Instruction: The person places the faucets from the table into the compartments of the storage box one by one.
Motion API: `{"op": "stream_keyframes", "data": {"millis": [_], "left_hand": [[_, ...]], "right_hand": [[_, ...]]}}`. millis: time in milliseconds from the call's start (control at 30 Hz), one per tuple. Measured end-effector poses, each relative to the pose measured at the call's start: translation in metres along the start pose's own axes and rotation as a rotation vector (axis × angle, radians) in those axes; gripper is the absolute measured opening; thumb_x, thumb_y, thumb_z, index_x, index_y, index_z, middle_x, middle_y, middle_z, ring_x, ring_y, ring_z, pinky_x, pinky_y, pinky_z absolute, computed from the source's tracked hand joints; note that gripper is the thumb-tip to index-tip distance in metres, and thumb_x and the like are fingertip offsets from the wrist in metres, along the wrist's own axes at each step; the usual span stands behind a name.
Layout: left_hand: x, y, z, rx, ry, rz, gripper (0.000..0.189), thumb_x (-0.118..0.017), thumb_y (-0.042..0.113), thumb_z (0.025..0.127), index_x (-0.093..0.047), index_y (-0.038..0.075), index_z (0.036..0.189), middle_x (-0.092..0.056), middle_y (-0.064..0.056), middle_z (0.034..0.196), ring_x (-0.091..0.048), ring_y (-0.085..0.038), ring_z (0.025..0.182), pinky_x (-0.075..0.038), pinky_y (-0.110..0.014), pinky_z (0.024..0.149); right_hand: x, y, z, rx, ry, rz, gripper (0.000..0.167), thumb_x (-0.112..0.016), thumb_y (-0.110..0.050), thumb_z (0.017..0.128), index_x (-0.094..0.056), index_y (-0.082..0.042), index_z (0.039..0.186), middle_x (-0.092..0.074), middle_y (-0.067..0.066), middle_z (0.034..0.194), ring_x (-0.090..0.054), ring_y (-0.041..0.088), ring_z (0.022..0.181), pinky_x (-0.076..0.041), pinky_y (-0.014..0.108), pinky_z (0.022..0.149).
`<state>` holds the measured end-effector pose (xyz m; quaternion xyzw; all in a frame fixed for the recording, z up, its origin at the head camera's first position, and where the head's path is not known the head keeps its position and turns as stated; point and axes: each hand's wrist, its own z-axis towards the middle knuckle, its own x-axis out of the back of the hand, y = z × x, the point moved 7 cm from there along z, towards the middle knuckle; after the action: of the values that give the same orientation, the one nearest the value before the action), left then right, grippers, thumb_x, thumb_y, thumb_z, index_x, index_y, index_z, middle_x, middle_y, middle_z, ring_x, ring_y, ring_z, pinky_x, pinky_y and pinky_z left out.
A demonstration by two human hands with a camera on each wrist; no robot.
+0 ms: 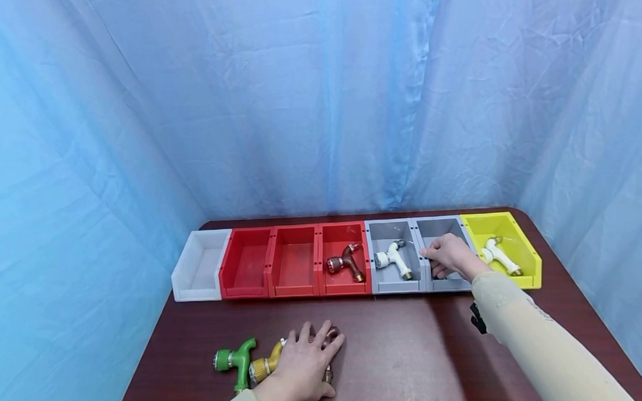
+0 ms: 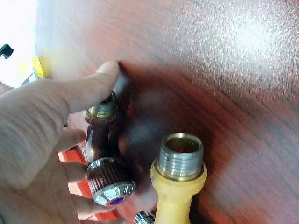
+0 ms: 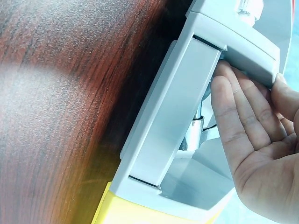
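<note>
Brown bib tap (image 2: 97, 142), head-view 6 o'clock, under left hand (image 1: 302, 366), fingers splayed wide; right hand (image 1: 450, 256), 4 o'clock, fingers loosely extended. Probably heavy, rigid, slick; grasp mid-body.

Brown tap (image 2: 96, 143): dark, glossy, with ribbed knob and threaded metal end; lies on the table (image 1: 390, 345) under the spread left hand (image 1: 304, 365).
Yellow tap (image 2: 177, 198): threaded metal end; lies just beside the brown one.
Shiny fitting (image 3: 190, 136): in the grey bin (image 3: 175, 112), mostly hidden, chrome end showing near the right hand's fingers (image 3: 226, 105).
</note>
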<state>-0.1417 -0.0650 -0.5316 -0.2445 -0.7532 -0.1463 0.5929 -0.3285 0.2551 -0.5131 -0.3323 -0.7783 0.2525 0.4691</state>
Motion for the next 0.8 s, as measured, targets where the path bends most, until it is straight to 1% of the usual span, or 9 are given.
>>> {"op": "stream_keyframes", "data": {"millis": [67,133,267,333,467,533,700,800], "left_hand": [[0.002,0.0,0.0,-0.018,0.016,-0.012,0.092,-0.083,0.067,0.071,-0.048,0.036,0.151,-0.045,-0.004,0.156,-0.052,-0.04,0.131,-0.052,-0.057,0.096],[0.004,0.001,0.0,-0.038,0.048,-0.01,0.09,-0.084,0.064,0.071,-0.051,0.034,0.148,-0.048,-0.006,0.153,-0.055,-0.037,0.127,-0.054,-0.053,0.095],[0.008,0.003,-0.002,-0.083,0.125,0.024,0.086,-0.088,0.061,0.069,-0.056,0.031,0.143,-0.053,-0.007,0.145,-0.06,-0.032,0.115,-0.056,-0.047,0.09],[0.009,0.004,-0.002,-0.104,0.15,0.043,0.083,-0.087,0.061,0.069,-0.058,0.028,0.14,-0.055,-0.008,0.142,-0.061,-0.03,0.112,-0.056,-0.046,0.089],[0.01,0.005,-0.002,-0.151,0.168,0.071,0.077,-0.084,0.06,0.073,-0.062,0.023,0.137,-0.056,-0.01,0.142,-0.059,-0.03,0.114,-0.055,-0.045,0.091],[0.01,0.005,-0.001,-0.18,0.19,0.088,0.074,-0.083,0.059,0.075,-0.063,0.021,0.135,-0.056,-0.011,0.142,-0.059,-0.031,0.115,-0.056,-0.045,0.092],[0.015,0.004,0.0,-0.245,0.264,0.112,0.072,-0.083,0.059,0.075,-0.064,0.022,0.134,-0.058,-0.012,0.142,-0.06,-0.03,0.116,-0.056,-0.045,0.092],[0.016,0.002,0.001,-0.269,0.263,0.113,0.073,-0.082,0.06,0.078,-0.063,0.022,0.137,-0.056,-0.012,0.145,-0.058,-0.031,0.12,-0.056,-0.045,0.096]], "right_hand": [[0.0,0.0,0.0,0.003,0.001,0.001,0.03,-0.061,-0.024,0.105,-0.068,0.002,0.092,-0.07,0.015,0.082,-0.069,0.02,0.067,-0.063,0.038,0.066],[0.0,0.0,0.0,0.006,0.001,0.004,0.029,-0.061,-0.023,0.104,-0.068,0.002,0.092,-0.07,0.014,0.081,-0.07,0.02,0.067,-0.063,0.037,0.065],[0.0,-0.001,-0.001,0.005,0.001,0.005,0.029,-0.061,-0.023,0.104,-0.068,0.002,0.092,-0.07,0.015,0.082,-0.07,0.021,0.068,-0.063,0.037,0.066],[0.0,-0.001,-0.001,0.003,0.003,0.004,0.029,-0.061,-0.023,0.105,-0.068,0.001,0.092,-0.07,0.015,0.082,-0.07,0.021,0.068,-0.063,0.037,0.066],[0.0,-0.001,-0.002,0.002,0.004,0.003,0.029,-0.061,-0.023,0.105,-0.068,0.002,0.091,-0.07,0.016,0.082,-0.07,0.022,0.069,-0.063,0.037,0.066],[0.0,-0.001,-0.002,0.003,0.004,0.003,0.029,-0.061,-0.023,0.105,-0.068,0.002,0.092,-0.07,0.016,0.083,-0.07,0.022,0.07,-0.063,0.037,0.066],[0.0,0.0,-0.002,-0.002,0.002,0.009,0.029,-0.06,-0.023,0.105,-0.067,0.003,0.093,-0.07,0.014,0.082,-0.071,0.022,0.07,-0.063,0.038,0.067],[0.0,0.0,-0.001,0.004,-0.004,0.014,0.029,-0.06,-0.023,0.105,-0.067,0.003,0.094,-0.07,0.013,0.081,-0.071,0.023,0.071,-0.063,0.038,0.067]]}}
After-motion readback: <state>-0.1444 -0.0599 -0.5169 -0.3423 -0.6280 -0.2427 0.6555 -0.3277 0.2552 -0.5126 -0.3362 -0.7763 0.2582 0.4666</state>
